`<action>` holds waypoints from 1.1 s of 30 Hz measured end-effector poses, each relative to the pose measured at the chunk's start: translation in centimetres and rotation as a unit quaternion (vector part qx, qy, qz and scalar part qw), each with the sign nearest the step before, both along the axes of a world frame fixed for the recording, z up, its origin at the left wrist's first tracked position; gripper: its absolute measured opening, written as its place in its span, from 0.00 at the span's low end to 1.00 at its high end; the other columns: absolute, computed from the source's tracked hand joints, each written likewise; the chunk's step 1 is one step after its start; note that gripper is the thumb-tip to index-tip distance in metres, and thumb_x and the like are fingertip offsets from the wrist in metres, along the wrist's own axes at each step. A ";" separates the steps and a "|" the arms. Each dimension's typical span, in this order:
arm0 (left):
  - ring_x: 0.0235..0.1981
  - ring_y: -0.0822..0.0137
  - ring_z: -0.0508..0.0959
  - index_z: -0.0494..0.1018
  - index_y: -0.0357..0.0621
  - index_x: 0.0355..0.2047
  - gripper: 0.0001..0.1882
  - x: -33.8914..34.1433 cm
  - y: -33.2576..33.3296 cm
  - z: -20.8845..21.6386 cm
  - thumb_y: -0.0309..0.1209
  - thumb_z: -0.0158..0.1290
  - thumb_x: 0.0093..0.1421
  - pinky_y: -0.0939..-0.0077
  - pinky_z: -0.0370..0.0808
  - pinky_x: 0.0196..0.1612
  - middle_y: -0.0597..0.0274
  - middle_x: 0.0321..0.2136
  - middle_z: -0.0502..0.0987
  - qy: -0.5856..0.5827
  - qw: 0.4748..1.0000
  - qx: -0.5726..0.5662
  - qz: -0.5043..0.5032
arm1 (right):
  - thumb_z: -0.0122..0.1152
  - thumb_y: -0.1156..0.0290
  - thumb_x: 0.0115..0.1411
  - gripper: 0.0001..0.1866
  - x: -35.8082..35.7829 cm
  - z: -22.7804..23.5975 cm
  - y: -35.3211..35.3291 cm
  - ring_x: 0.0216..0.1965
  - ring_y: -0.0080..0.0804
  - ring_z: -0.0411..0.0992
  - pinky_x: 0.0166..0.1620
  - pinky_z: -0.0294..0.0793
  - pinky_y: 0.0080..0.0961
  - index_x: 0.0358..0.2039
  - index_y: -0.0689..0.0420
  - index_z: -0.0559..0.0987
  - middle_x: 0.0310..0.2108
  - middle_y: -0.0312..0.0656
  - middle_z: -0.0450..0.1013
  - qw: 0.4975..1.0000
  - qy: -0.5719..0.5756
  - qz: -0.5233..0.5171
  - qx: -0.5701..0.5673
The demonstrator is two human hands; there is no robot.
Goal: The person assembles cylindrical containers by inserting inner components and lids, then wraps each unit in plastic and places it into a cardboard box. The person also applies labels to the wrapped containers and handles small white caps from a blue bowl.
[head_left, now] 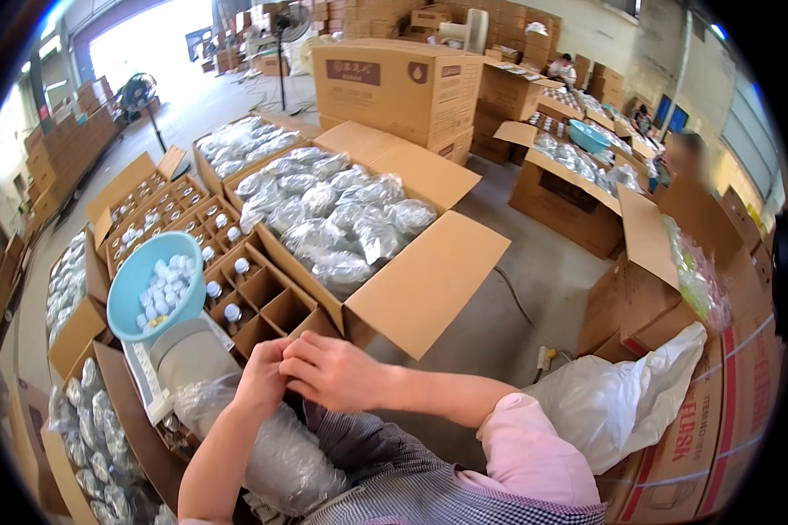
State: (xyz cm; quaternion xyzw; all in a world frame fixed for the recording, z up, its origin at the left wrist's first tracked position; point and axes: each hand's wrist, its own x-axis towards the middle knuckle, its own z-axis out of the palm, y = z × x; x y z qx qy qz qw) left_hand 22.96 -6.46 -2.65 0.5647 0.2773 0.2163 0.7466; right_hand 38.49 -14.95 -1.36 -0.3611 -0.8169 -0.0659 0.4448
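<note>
My left hand (263,376) and my right hand (337,372) meet in front of my body, fingers closed and touching. Whatever they pinch is hidden between the fingertips. Just beyond them is a divided carton (267,302) with bottles in some compartments; the nearest compartments look bare. A white-capped bottle (233,312) stands in one of these rows. To the left, a light-blue basin (124,262) holds many small white caps (165,284). Beside my left forearm lies a grey-beige cylinder (188,354), with clear crinkled plastic (280,464) next to it.
Open cartons of plastic-wrapped items (324,206) stand ahead, one flap (429,280) jutting toward me. More wrapped pieces (96,437) fill a box at lower left. A white plastic sack (622,394) lies at right. Stacked cartons (394,87), a fan (138,92) and a person (687,166) are farther off.
</note>
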 end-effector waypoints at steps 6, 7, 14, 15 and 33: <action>0.30 0.77 0.75 0.76 0.37 0.33 0.04 0.1 0.1 -2.1 0.19 0.53 0.58 0.80 0.73 0.30 0.68 0.28 0.76 0.038 0.996 0.077 0.021 | 0.66 0.67 0.51 0.12 0.8 1.5 -0.7 0.43 0.41 0.69 0.43 0.75 0.33 0.31 0.58 0.74 0.37 0.43 0.68 0.991 -0.103 0.040 -0.076; 0.27 0.78 0.72 0.76 0.39 0.29 0.03 0.5 -0.3 -1.4 0.23 0.54 0.61 0.81 0.70 0.27 0.70 0.25 0.74 0.042 0.997 0.048 0.034 | 0.70 0.65 0.48 0.15 1.1 1.6 -0.7 0.40 0.39 0.69 0.41 0.75 0.32 0.33 0.56 0.75 0.37 0.40 0.68 0.991 -0.113 0.044 -0.063; 0.19 0.78 0.73 0.74 0.40 0.29 0.14 0.6 -0.6 0.9 0.38 0.55 0.66 0.81 0.69 0.20 0.68 0.21 0.74 0.087 0.992 0.026 0.087 | 0.60 0.69 0.49 0.08 1.7 1.7 -0.6 0.42 0.33 0.71 0.48 0.71 0.30 0.30 0.56 0.74 0.36 0.38 0.70 0.969 -0.241 0.060 0.017; 0.19 0.78 0.73 0.74 0.40 0.30 0.13 0.8 -0.8 1.1 0.37 0.55 0.66 0.81 0.68 0.19 0.68 0.21 0.74 0.095 0.991 0.020 0.090 | 0.62 0.69 0.51 0.08 1.8 1.8 -0.6 0.40 0.32 0.72 0.46 0.71 0.30 0.29 0.56 0.73 0.33 0.37 0.70 0.971 -0.232 0.055 0.011; 0.27 0.43 0.78 0.65 0.40 0.36 0.11 2.6 -3.9 0.2 0.36 0.48 0.65 0.51 0.73 0.29 0.49 0.24 0.77 0.187 0.825 0.528 0.069 | 0.52 0.76 0.58 0.11 3.4 -0.4 0.8 0.36 0.53 0.76 0.39 0.76 0.45 0.38 0.62 0.79 0.36 0.58 0.76 0.861 -0.346 0.025 -0.371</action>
